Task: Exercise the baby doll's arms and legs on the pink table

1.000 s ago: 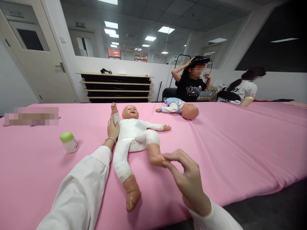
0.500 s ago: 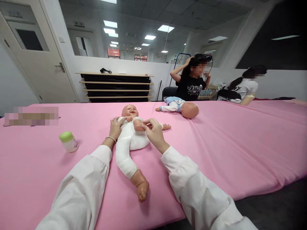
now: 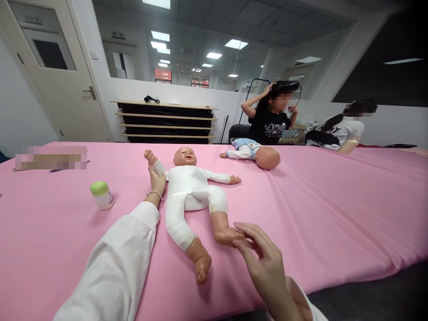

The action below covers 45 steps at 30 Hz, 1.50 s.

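Note:
A baby doll (image 3: 190,176) with a white cloth body lies on its back in front of me, head away from me and legs spread towards me. My left hand (image 3: 156,182) is closed on the doll's arm at the left; that arm tilts outwards and hides most of my fingers. At the doll's right-side leg, my right hand (image 3: 264,256) pinches the toes of the foot (image 3: 225,231) between thumb and fingers. The other leg rests on the pink sheet, its foot (image 3: 201,263) pointing at me.
A jar with a green lid (image 3: 102,196) stands left on the pink-covered table (image 3: 321,214). Another doll in blue and white clothes (image 3: 265,157) lies at the far edge. Beyond it are two people (image 3: 270,120) and a low shelf (image 3: 165,118).
My right hand has drawn the doll's leg down from its chest, stretching it out towards me. My left hand has brought the doll's arm from the chest out to the left.

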Available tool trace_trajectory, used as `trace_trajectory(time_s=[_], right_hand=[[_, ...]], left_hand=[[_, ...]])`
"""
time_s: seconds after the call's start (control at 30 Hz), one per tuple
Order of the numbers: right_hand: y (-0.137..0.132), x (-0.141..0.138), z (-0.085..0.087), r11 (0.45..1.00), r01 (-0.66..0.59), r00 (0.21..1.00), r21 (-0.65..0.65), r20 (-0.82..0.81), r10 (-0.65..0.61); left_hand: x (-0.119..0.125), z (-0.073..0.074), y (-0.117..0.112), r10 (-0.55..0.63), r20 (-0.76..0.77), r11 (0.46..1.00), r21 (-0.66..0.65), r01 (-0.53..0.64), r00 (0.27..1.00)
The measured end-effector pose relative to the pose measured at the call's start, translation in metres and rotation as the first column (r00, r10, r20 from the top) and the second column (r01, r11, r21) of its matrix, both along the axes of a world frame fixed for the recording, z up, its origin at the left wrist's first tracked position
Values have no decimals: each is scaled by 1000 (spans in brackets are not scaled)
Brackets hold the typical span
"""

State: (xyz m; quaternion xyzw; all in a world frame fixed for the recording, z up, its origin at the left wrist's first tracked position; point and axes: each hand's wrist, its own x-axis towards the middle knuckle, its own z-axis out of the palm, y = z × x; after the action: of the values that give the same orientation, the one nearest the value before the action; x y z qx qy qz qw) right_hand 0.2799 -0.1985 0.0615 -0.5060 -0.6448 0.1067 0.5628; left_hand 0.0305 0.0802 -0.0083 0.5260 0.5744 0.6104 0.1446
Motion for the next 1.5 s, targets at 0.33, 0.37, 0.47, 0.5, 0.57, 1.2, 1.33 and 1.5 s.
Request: trace_trajectory(time_s=[0.33, 0.37, 0.47, 0.5, 0.57, 1.2, 1.33, 1.5], right_hand=[[-46, -4, -60, 972, -57, 982, -227, -187, 14], [-48, -7, -62, 971, -64, 982, -228, -185, 21], [-51, -13, -61, 977, -37, 974, -210, -227, -12], [-52, -15, -59, 980, -15, 969, -197, -247, -35], [-52, -18, -50, 987, 9, 964, -160, -260, -51], [81, -30, 34, 981, -86, 990, 174, 124, 65], [113, -36, 18, 980, -123, 973, 156, 211, 89], [129, -35, 14, 987, -92, 982, 131, 176, 69]], left_hand=[[4, 20, -20, 147, 403, 976, -205, -67, 904], [4, 19, -21, 154, 404, 976, -205, -75, 902], [4, 16, -21, 161, 374, 978, -182, -97, 914], [4, 14, -21, 157, 349, 980, -172, -101, 924], [4, 12, -21, 147, 272, 984, -135, -113, 951], [15, 18, -26, -12, -653, 999, -36, -15, 758], [17, 21, -29, -48, -707, 999, -48, 20, 705], [14, 17, -27, -60, -695, 998, -38, 47, 716]])
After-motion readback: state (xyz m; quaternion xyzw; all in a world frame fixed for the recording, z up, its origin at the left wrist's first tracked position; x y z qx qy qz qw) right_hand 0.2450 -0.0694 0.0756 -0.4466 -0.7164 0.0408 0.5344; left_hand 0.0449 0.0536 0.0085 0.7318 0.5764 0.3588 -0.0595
